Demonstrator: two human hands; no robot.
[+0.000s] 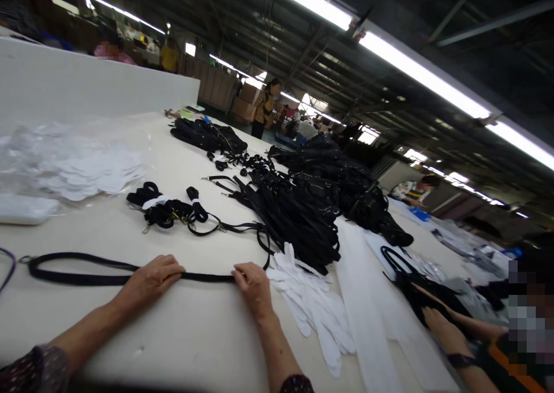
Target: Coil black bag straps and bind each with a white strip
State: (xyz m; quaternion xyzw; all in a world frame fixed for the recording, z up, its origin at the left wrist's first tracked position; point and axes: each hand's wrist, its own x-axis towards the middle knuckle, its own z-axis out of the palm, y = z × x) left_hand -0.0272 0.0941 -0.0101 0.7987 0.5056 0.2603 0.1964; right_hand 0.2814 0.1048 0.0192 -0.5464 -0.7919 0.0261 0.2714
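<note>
A long black strap [208, 277] lies stretched low over the pale table. My left hand [152, 282] is closed around it, and to the left of that hand the strap makes a narrow loop with a metal hook at its end. My right hand [252, 289] pinches the strap further right; a thin black strand rises behind it. Beyond my hands are bundled black straps with metal clips [167, 208]. Just right of my right hand rests a heap of white strips [311, 300]. A large pile of loose black straps [289, 214] lies ahead.
Clear plastic with white pieces [82, 162] covers the left side, near a white partition [95, 81]. Black bags [337, 173] are heaped at the back. White sheets [367, 300] lie to the right, where a co-worker's hands [441, 324] handle black material.
</note>
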